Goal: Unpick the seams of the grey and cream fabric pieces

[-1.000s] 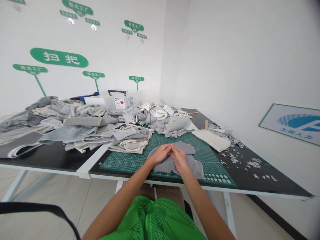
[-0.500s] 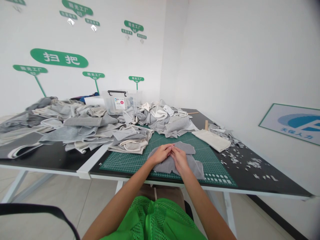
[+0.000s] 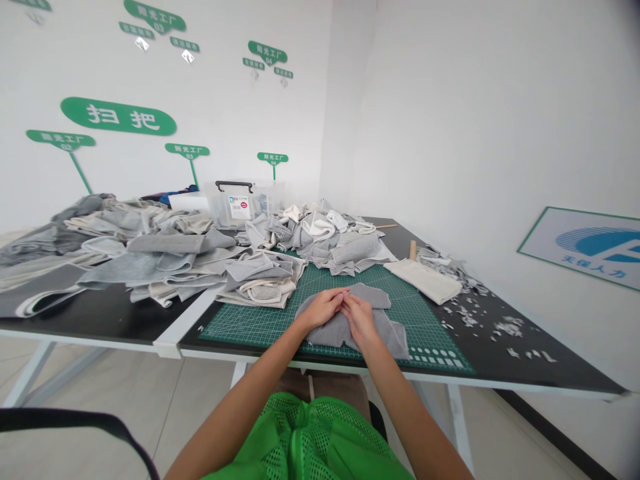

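Note:
A grey cloth piece (image 3: 393, 330) with an uneven outline lies on the green cutting mat (image 3: 240, 327), near the table's front edge. Over its middle, my left hand (image 3: 324, 308) and my right hand (image 3: 359, 315) meet with their fingertips together. The fingers of both are closed in a pinch; whatever sits between the fingertips is too small to make out. Just left of the hands is a stack of folded grey and cream cloths (image 3: 260, 277).
Heaped cloths (image 3: 165, 250) cover the left table, with more (image 3: 340, 233) behind the mat. A clear plastic box (image 3: 235, 203) stands at the back. On the right lie a folded cream cloth (image 3: 427, 280), a wooden stick (image 3: 413, 250) and fabric scraps (image 3: 510, 327).

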A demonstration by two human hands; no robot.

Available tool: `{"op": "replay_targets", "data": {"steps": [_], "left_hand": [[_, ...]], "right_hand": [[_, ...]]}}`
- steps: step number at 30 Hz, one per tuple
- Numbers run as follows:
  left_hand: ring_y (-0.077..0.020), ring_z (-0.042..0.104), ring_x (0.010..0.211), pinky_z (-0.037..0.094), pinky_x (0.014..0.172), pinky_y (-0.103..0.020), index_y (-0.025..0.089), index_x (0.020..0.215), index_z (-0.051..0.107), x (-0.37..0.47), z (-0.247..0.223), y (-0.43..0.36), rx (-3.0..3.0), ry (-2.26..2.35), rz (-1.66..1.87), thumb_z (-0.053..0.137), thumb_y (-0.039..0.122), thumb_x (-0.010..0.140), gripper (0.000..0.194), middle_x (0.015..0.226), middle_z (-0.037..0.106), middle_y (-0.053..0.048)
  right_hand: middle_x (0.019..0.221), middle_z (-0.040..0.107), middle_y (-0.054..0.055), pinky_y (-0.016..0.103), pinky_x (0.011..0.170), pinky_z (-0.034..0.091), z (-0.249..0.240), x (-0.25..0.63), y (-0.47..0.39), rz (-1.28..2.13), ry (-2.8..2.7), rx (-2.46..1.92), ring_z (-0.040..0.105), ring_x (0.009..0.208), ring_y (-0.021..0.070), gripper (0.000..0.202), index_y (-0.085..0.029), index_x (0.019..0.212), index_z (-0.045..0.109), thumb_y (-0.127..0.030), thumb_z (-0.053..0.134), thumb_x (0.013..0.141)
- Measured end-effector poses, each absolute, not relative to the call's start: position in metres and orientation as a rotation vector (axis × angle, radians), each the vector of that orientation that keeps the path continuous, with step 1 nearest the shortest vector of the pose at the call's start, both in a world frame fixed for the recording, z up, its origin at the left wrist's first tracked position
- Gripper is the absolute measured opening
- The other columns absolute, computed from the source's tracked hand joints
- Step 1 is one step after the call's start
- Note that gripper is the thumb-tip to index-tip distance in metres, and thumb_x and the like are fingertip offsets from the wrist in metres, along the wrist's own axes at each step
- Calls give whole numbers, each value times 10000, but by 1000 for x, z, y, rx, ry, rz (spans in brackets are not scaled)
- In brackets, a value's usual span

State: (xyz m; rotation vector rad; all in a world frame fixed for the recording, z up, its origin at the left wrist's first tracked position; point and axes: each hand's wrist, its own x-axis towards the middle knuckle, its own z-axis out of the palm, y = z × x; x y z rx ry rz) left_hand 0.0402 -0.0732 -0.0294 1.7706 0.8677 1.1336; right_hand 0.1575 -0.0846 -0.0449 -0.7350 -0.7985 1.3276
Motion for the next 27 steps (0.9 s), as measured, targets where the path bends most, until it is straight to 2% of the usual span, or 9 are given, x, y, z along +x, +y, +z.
{"op": "replay_targets", "data": {"steps": [5, 13, 19, 27], "left_hand": [[-177, 558, 679, 426, 658, -270, 89, 1175, 652, 40, -29, -73, 1795, 863, 1117, 478, 432, 920, 462, 692, 647, -52], [-198, 583, 776, 440, 720, -283, 108, 1169, 658, 39, -27, -74, 1809, 870, 1119, 489, 425, 916, 440, 780, 680, -72], [-197, 580, 762, 434, 703, -280, 102, 1167, 659, 40, -25, -75, 1812, 870, 1112, 494, 430, 912, 446, 759, 676, -70], [-182, 567, 726, 422, 674, -263, 90, 1166, 656, 39, -21, -78, 1802, 874, 1103, 509, 429, 904, 452, 721, 655, -53]], "right_hand": [[659, 688, 34, 280, 647, 512, -45, 157, -84, 1320, -798, -738, 615, 621, 143, 229, -142, 709, 723, -332, 791, 602], [680, 696, 35, 269, 654, 514, -44, 157, -86, 1316, -807, -745, 615, 638, 141, 244, -143, 716, 727, -341, 795, 591], [654, 688, 37, 267, 620, 508, -41, 157, -87, 1317, -812, -750, 609, 615, 143, 239, -140, 691, 720, -345, 793, 593], [652, 687, 39, 285, 653, 516, -41, 157, -87, 1311, -810, -765, 626, 643, 158, 245, -141, 697, 715, -351, 792, 597]]}}
